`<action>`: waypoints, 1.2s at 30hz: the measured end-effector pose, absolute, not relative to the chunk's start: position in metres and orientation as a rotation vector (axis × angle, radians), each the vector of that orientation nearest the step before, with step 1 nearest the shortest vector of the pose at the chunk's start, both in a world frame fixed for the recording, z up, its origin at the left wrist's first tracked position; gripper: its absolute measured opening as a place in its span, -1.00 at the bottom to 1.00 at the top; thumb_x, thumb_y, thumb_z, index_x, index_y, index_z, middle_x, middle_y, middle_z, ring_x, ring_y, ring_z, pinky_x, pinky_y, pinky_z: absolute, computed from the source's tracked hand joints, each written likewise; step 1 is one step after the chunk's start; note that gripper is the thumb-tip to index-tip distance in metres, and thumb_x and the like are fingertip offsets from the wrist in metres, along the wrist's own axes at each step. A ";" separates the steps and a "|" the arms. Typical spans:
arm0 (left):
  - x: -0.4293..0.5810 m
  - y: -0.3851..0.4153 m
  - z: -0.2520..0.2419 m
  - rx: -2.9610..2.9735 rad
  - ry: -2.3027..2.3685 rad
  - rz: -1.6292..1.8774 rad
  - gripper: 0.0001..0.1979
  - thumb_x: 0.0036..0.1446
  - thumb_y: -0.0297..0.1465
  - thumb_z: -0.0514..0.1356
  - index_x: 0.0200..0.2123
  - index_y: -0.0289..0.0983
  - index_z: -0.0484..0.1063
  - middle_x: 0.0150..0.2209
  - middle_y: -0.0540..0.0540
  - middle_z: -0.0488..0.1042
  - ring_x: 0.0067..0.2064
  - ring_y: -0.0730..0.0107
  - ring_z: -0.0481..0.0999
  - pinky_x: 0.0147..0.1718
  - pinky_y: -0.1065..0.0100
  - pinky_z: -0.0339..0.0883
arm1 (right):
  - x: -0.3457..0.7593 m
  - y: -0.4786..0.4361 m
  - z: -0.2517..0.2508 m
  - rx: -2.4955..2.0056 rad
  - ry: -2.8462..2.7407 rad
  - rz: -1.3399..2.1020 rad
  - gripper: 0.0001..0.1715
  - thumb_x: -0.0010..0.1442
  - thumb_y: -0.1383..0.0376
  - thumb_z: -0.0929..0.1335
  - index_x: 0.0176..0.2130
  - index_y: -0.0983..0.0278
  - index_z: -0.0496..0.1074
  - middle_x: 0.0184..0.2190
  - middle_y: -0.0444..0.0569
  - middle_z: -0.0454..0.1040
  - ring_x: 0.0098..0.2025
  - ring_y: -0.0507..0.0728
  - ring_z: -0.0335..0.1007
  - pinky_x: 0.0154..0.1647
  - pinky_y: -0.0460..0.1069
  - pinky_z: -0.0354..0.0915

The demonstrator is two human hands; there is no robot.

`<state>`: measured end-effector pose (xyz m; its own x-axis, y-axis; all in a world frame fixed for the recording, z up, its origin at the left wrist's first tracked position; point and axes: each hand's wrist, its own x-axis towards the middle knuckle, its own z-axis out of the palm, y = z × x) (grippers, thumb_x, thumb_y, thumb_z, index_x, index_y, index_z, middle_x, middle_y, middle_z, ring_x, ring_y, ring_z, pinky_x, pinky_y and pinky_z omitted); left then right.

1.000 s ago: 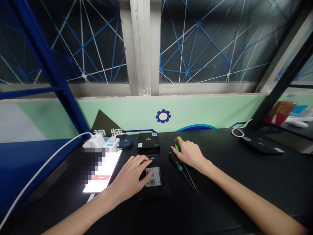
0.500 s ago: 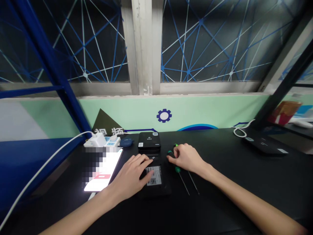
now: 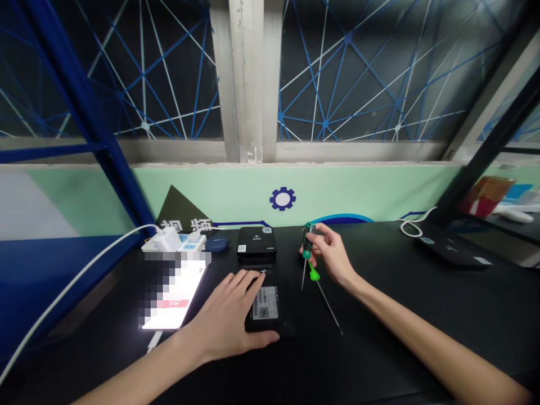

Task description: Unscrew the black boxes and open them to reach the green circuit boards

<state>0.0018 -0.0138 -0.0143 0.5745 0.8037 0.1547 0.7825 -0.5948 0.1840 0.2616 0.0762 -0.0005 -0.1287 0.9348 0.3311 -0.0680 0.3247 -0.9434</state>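
Note:
A black device [image 3: 266,302] with a white label lies on the black table [image 3: 320,371]. My left hand [image 3: 234,315] rests against its left side, fingers at its far edge and thumb at its near edge. Right of it, my right hand [image 3: 331,250] grips a green-and-black screwdriver [image 3: 308,239] by the handle, its shaft pointing down. A second screwdriver [image 3: 328,304], with a bright green collar, lies on the table below the right hand, its handle mostly hidden.
A small black box [image 3: 257,244] stands behind the labelled device. At the left are a lit phone [image 3: 181,292], a power strip [image 3: 192,243] with a white charger [image 3: 167,239], and a dark blue object [image 3: 216,243]. A flat black device [image 3: 455,247] lies at the right.
My right hand has lifted the green-and-black screwdriver off the table and turned it more upright. My left thumb has moved from the label to the device's near edge.

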 end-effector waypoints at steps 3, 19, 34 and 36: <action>0.003 -0.014 -0.015 2.667 1.358 0.353 -0.01 0.07 0.26 0.07 0.38 -0.24 0.04 0.31 -0.30 0.18 0.28 -0.22 0.18 0.21 -0.23 0.05 | 0.260 0.078 -0.002 -0.827 -1.331 1.002 -0.69 0.14 0.15 0.43 -0.27 0.20 0.25 -0.60 -0.26 0.36 -0.69 -0.06 0.17 -0.70 -0.15 0.16; -0.008 -0.008 -0.001 2.532 1.331 0.146 0.10 0.00 0.25 0.13 0.43 -0.20 -0.17 0.41 -0.21 -0.03 0.37 -0.19 0.00 0.25 -0.15 0.04 | 0.226 0.102 0.037 -0.512 -0.984 1.623 -0.78 0.17 0.17 0.31 -0.42 0.24 0.26 -0.73 -0.30 0.04 -0.71 -0.08 -0.18 -0.75 -0.18 -0.13; -0.008 -0.010 -0.020 2.606 1.299 0.293 0.03 0.08 0.23 0.10 0.43 -0.15 -0.20 0.40 -0.23 -0.01 0.36 -0.16 0.04 0.25 -0.17 -0.01 | 0.193 0.123 0.041 -0.629 -0.938 1.625 -0.70 0.13 0.23 0.36 -0.49 0.23 0.16 -0.72 -0.30 0.12 -0.71 -0.08 -0.10 -0.74 -0.17 -0.13; -0.009 -0.010 -0.020 2.608 1.298 0.289 0.03 0.07 0.23 0.11 0.43 -0.16 -0.18 0.39 -0.22 0.00 0.35 -0.16 0.05 0.26 -0.16 0.00 | 0.195 0.123 0.043 -0.605 -0.954 1.653 -0.67 0.14 0.21 0.35 -0.52 0.23 0.15 -0.74 -0.32 0.05 -0.72 -0.08 -0.17 -0.75 -0.16 -0.17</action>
